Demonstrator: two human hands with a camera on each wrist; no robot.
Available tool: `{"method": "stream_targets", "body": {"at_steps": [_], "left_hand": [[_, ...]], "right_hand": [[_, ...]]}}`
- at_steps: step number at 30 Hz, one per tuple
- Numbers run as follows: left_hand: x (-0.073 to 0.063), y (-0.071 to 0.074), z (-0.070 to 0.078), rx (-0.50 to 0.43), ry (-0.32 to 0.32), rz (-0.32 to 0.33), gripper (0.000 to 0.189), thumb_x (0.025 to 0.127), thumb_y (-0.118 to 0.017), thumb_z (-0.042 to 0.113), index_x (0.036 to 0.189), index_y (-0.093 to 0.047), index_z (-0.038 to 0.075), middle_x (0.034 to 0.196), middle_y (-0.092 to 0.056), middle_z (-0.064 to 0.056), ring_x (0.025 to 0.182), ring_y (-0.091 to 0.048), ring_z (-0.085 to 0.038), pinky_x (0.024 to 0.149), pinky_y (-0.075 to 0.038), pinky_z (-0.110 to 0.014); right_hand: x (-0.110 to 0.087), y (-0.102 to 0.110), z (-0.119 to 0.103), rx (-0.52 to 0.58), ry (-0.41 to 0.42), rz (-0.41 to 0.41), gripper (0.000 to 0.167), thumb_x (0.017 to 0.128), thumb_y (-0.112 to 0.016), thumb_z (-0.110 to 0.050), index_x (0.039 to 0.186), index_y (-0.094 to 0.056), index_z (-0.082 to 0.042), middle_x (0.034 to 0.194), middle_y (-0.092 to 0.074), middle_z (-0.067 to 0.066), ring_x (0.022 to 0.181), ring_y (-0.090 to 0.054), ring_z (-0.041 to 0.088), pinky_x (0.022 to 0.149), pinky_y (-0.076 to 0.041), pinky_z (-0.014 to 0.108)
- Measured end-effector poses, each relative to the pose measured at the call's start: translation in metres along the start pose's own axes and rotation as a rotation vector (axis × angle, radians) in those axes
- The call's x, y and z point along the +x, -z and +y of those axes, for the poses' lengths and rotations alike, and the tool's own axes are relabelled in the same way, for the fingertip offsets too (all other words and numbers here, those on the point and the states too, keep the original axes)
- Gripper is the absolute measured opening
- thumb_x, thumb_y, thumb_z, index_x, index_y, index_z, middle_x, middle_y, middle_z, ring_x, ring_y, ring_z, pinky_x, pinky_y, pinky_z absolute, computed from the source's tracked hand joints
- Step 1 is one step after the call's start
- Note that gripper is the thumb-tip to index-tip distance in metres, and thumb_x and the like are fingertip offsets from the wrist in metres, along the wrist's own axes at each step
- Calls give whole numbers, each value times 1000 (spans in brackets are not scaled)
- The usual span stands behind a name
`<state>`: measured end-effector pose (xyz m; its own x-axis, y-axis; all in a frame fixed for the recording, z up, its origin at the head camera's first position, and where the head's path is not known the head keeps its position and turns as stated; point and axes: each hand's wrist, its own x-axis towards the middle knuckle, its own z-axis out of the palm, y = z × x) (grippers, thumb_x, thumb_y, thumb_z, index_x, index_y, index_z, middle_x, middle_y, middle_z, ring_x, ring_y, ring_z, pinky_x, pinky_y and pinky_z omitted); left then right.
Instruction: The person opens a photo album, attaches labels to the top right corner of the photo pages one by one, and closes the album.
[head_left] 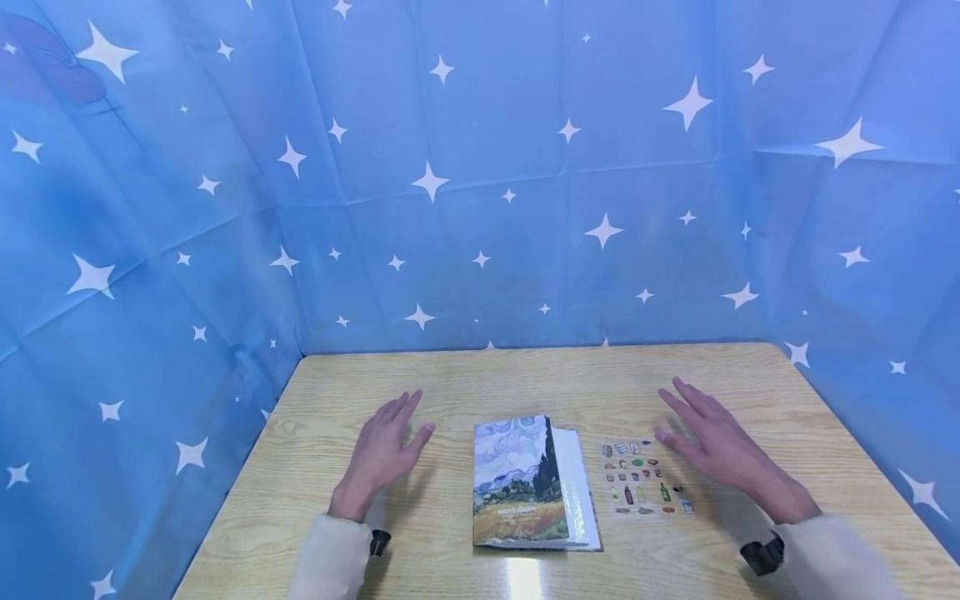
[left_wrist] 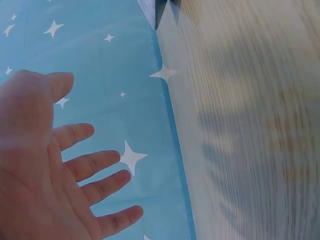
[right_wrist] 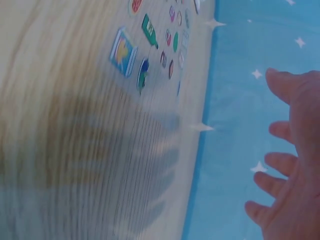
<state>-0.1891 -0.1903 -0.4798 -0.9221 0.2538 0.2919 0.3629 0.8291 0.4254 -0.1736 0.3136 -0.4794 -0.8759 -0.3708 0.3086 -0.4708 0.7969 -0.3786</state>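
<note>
A photo album (head_left: 517, 487) with a painted landscape cover lies on the table, its cover slightly raised over white pages. To its right is a clear sticker sheet (head_left: 637, 479) printed with small bottles, foods and other pictures; part of it shows in the right wrist view, including a green bottle sticker (right_wrist: 149, 31). My left hand (head_left: 382, 454) hovers left of the album, fingers spread and holding nothing. Over the table just right of the sticker sheet, my right hand (head_left: 723, 446) is likewise spread and holds nothing. Neither hand touches the album or the sheet.
The light wooden table (head_left: 300, 467) has rounded far corners. Behind it and along both sides hangs a blue cloth (head_left: 510, 250) with white stars. Dark bands (head_left: 763, 554) sit at both wrists, by the pale sleeves. A bright reflection lies in front of the album.
</note>
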Motion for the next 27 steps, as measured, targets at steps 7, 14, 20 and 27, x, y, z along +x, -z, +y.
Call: {"method": "stream_targets", "body": {"at_steps": [7,14,20,27], "left_hand": [[1,-4,8,-16,-7,6,60,100,-55,41,150,-43,10,148,-46,-22,135,-44,-44,107,-38,-63],[1,-9,15,-46,-16,10,60,100,-56,41,150,-43,11,148,-47,-21,135,-44,-43,108,-36,-62],[-1,-13,19,-51,-13,-13,60,99,-56,41,150,-43,11,149,-47,-20,135,-44,-43,110,-35,-61],[-1,-18,22,-64,-9,-29,61,99,-56,40,151,-41,11,150,-46,-20,136,-43,-42,110,-35,-60]], "right_hand": [[5,-4,-8,13,19,-19,67,95,-67,-30,150,-40,-2,158,-25,28,139,-27,53,104,-26,71],[10,-9,-16,35,6,-47,69,95,-67,-31,151,-38,-3,159,-23,26,139,-27,53,105,-25,72],[14,-16,-22,22,23,-60,68,95,-67,-31,150,-40,-3,158,-26,27,139,-28,52,104,-29,70],[15,-22,-27,33,24,-85,67,96,-65,-33,151,-39,-5,158,-25,26,140,-28,51,106,-28,71]]}}
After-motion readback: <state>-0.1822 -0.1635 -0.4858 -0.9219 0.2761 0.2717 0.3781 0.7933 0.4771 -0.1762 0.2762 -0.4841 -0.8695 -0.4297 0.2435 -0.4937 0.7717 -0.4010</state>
